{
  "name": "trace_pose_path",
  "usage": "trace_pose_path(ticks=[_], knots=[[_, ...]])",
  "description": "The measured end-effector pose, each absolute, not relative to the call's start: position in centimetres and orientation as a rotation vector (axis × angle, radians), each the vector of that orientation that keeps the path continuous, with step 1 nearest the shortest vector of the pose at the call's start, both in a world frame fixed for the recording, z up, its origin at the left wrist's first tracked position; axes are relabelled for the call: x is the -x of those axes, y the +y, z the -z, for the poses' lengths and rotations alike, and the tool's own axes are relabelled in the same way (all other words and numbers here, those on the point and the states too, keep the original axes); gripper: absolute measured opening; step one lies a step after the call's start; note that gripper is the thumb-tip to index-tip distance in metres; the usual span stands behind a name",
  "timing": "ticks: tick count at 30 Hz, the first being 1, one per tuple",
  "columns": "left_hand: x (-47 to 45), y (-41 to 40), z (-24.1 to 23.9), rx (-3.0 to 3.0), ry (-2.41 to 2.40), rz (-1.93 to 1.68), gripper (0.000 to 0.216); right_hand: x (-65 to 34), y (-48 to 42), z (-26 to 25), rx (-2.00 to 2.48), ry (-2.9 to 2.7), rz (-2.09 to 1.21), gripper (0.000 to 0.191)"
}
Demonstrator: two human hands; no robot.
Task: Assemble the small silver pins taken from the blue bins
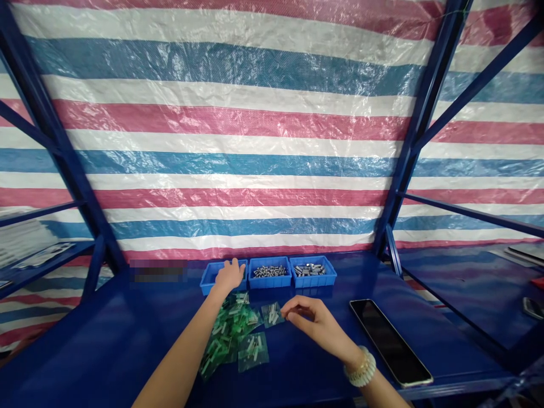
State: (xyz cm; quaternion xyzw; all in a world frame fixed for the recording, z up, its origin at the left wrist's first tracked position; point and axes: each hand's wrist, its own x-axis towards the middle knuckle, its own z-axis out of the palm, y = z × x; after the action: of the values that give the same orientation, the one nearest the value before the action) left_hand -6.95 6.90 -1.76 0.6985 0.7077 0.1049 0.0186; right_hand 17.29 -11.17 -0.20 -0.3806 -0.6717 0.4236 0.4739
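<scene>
My left hand (230, 275) is over the leftmost blue bin (209, 279), fingers slightly apart; I see nothing held in it, though its underside is hidden. At the right edge of a small clear plastic bag (272, 314) with several metal pins inside, my right hand (312, 320) has thumb and fingers pinched together on the bag. A similar bag (254, 351) of pins lies nearer to me. Beside it spreads a pile of green-tinted small bags (229, 328), below my left hand. My right wrist wears a beaded bracelet (361, 368).
A middle blue bin (270, 283) and a right blue bin (314, 280) hold many small metal pieces. On the blue table (170, 317), a black phone (391, 343) lies to the right. Blue metal posts (402, 181) and a striped plastic sheet (255, 130) stand behind.
</scene>
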Motion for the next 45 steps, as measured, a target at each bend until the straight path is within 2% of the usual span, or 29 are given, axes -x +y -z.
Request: trace_pose_path(ticks=[3, 6, 12, 14, 16, 21, 27, 30, 34, 38, 41, 45], knots=[[7.0, 6.8, 2.0, -2.223, 2.156, -0.331, 0.035, -17.3, -10.4, 1.5, 0.964, -1.662, -0.986, 0.017], [7.1, 6.5, 2.2, -2.262, 2.124, -0.333, 0.036, -17.0, -9.8, 2.7, 1.041, -1.762, -0.786, 0.015], [7.1, 6.0, 2.2, -2.263, 2.117, -0.324, 0.036, -15.7, -9.5, 5.2, 1.184, -2.261, -0.218, 0.049], [7.0, 5.7, 2.1, -2.249, 2.131, -0.337, 0.037, -15.1, -9.3, 6.1, 1.218, -2.369, 0.005, 0.054], [6.9, 5.4, 2.0, -2.233, 2.147, -0.366, 0.039, -14.8, -9.1, 6.7, 1.228, -2.413, 0.161, 0.049], [6.6, 4.9, 1.7, -2.153, 2.176, -0.470, 0.049, -14.9, -8.9, 6.6, 1.200, -2.415, 0.264, 0.016], [6.1, 3.5, -0.6, -2.095, 2.092, -0.692, 0.065, -16.3, -9.1, 5.4, 1.213, -2.275, 0.277, 0.016], [5.4, 0.8, -2.2, -2.125, 1.922, -0.888, 0.059, -16.9, -9.3, 4.5, 1.199, -2.090, 0.092, 0.019], [3.9, -4.5, -1.6, -2.113, 1.503, -0.937, 0.043, -16.6, -9.5, 3.6, 1.084, -1.622, -0.603, 0.018], [2.9, -8.8, 0.8, -1.634, 1.156, -0.968, 0.036, -15.4, -9.9, 3.3, 0.999, -1.321, -0.971, 0.026], [2.9, -10.2, 1.3, -1.330, 1.115, -1.112, 0.032, -14.7, -10.4, 3.0, 0.904, -1.158, -1.175, 0.034], [3.5, -10.7, 0.7, -1.280, 1.152, -1.230, 0.030, -14.3, -10.9, 2.8, 0.833, -1.012, -1.480, 0.044]])
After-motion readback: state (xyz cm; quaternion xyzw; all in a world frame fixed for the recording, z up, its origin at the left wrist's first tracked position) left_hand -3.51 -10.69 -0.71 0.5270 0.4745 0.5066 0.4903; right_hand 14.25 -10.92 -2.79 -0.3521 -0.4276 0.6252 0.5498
